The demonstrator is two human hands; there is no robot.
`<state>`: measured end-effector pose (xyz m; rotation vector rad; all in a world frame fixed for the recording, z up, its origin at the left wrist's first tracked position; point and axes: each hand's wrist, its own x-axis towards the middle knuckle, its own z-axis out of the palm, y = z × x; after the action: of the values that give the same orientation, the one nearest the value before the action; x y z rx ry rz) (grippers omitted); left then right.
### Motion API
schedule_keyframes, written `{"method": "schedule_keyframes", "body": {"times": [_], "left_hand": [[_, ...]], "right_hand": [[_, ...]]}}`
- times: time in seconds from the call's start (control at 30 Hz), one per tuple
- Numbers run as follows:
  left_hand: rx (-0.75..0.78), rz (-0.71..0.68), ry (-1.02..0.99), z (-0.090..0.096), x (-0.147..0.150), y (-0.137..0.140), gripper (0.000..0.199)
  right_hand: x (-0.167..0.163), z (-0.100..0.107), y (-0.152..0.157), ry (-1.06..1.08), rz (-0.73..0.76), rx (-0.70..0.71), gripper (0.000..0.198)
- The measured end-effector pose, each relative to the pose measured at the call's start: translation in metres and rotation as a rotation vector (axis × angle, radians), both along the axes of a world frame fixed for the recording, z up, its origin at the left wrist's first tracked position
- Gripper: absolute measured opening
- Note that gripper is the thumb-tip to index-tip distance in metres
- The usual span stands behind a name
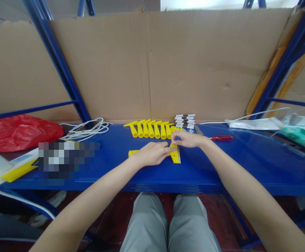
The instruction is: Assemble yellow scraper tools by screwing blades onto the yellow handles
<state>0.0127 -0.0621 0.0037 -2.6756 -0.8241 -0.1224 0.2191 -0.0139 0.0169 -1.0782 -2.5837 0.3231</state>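
A yellow scraper (175, 157) with a metal blade along its right edge lies on the blue table. My left hand (154, 154) is closed over its handle, whose end shows left of the fingers. At the far end of the scraper head, my right hand (185, 139) has thumb and fingertips pinched together; whatever is between them is too small to make out. Just beyond the hands stand several yellow scraper handles (150, 130) in a row. Near them are a stack of white packets with dark bands (184, 121) and some small silvery pieces (190, 131).
A red-handled screwdriver (222, 138) lies right of my right hand. At left are a red plastic bag (23, 133), a coiled white cable (91, 129) and a blurred-out item (63, 159). A green-and-white packet (300, 137) sits far right. Cardboard (152, 66) walls the back.
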Motion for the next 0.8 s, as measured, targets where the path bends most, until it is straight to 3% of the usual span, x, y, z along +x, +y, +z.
{"method": "schedule_keyframes", "body": {"times": [0.4, 0.6, 0.8], "left_hand": [[0.007, -0.045, 0.003, -0.002, 0.000, 0.001, 0.040], [0.017, -0.044, 0.001, 0.000, 0.000, -0.001, 0.040], [0.030, -0.022, -0.023, 0.000, -0.001, 0.001, 0.040]], "right_hand": [[0.005, 0.003, 0.001, 0.018, 0.019, -0.083, 0.002], [0.009, -0.011, 0.016, 0.278, 0.005, -0.198, 0.019], [0.009, -0.009, 0.014, 0.515, -0.144, -0.349, 0.016]]}}
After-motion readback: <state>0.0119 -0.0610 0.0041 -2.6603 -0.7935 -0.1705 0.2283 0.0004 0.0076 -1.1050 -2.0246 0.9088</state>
